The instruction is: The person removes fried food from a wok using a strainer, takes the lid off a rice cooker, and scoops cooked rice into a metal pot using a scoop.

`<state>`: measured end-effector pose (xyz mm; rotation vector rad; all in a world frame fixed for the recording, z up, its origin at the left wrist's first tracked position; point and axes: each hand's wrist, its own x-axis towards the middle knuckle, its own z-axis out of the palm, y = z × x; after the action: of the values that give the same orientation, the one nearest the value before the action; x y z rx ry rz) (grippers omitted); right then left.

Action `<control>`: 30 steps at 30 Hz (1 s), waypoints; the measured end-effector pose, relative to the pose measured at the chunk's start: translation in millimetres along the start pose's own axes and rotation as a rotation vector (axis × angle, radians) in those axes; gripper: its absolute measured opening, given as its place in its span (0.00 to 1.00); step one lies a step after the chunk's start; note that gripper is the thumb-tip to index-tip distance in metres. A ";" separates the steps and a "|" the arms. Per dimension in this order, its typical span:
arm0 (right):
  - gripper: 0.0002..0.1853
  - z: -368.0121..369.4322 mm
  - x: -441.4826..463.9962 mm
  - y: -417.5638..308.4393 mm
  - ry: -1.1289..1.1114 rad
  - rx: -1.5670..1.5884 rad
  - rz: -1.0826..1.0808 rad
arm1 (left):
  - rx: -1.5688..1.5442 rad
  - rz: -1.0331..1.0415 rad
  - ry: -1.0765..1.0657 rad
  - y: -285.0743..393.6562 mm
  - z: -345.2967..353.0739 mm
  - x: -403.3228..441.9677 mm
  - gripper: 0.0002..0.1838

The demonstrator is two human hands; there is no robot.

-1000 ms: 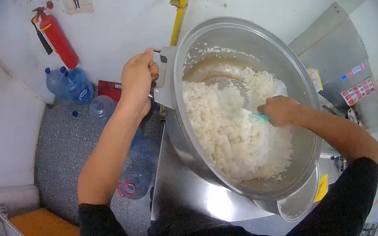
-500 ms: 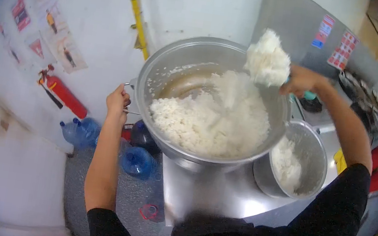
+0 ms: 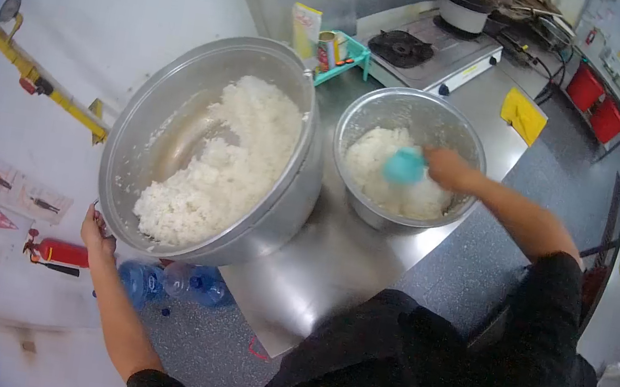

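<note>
A large metal pot [image 3: 303,184] holds white cooked rice [image 3: 237,171], with part of its bottom showing bare at the left. The pot leans to one side. My left hand [image 3: 102,233] is closed round its side handle, which is mostly hidden. To the right stands a smaller metal pot [image 3: 473,150] with more white rice [image 3: 370,154] inside. Over that rice my right hand [image 3: 449,171] grips a turquoise scoop [image 3: 405,165], blurred by motion. The scoop's exact shape is hard to make out.
Both pots stand on a steel table [image 3: 348,259]. Behind are a turquoise rack [image 3: 350,62] with cans and a packet, and a gas stove [image 3: 427,51]. A yellow cloth [image 3: 523,117] lies at the right edge. Blue water bottles [image 3: 196,283] and a fire extinguisher [image 3: 65,251] are at left.
My right hand has swung from above the large pot down into the smaller pot. The rice lump on the scoop no longer shows. My view has turned right; my left hand keeps the handle.
</note>
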<state>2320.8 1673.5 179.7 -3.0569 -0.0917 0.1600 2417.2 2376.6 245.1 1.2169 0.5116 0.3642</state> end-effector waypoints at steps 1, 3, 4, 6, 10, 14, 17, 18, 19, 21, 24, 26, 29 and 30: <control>0.22 18.0 0.7 -0.7 -0.037 0.017 0.042 | -0.003 0.027 0.093 3.2 9.5 -8.0 0.16; 0.21 -9.0 3.1 6.4 0.036 0.047 0.021 | -0.006 -0.045 -0.115 7.9 -22.3 30.7 0.17; 0.20 -22.8 -1.2 9.7 0.079 0.073 -0.011 | 0.027 -0.055 -0.127 7.5 -29.6 35.5 0.15; 0.19 -48.3 -4.6 18.5 0.122 0.074 -0.028 | 0.066 -0.068 -0.140 5.9 -31.8 34.0 0.13; 0.18 -120.7 -23.2 6.7 0.154 0.160 -0.014 | -0.013 -0.041 -0.039 -0.2 -10.8 19.8 0.13; 0.19 -95.0 -0.3 24.5 -0.221 0.154 0.202 | 0.029 -0.014 0.038 1.1 -7.2 12.1 0.17; 0.17 -53.9 1.2 15.5 -0.803 0.095 0.373 | 0.030 -0.017 0.039 4.3 -1.1 0.9 0.16; 0.16 -35.4 0.3 21.1 -0.608 -0.072 0.211 | 0.036 -0.022 0.042 4.7 -1.1 2.7 0.16; 0.14 -19.6 1.5 26.1 -0.410 -0.236 0.049 | 0.067 -0.009 0.067 3.3 -1.4 4.3 0.15; 0.12 -12.8 4.3 12.5 -0.353 -0.247 0.146 | 0.101 0.001 0.101 3.3 12.0 -8.1 0.14; 0.11 -25.4 24.0 -0.2 -0.266 -0.526 0.058 | 0.102 0.010 0.052 5.5 21.5 -21.0 0.13; 0.10 -67.5 32.7 -8.5 -0.112 -0.635 0.151 | 0.243 0.008 0.137 8.2 4.9 -7.4 0.13; 0.10 -172.2 27.8 -45.2 0.186 -0.633 0.168 | 0.114 0.083 0.101 5.1 9.1 -6.1 0.14; 0.11 -197.4 35.3 -50.0 0.206 -0.666 0.143 | 0.079 0.096 0.058 6.5 10.0 -8.3 0.15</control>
<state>2374.2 1710.6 376.0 -3.7184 0.1110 -0.2288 2415.9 2366.4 255.3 1.3133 0.5231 0.4656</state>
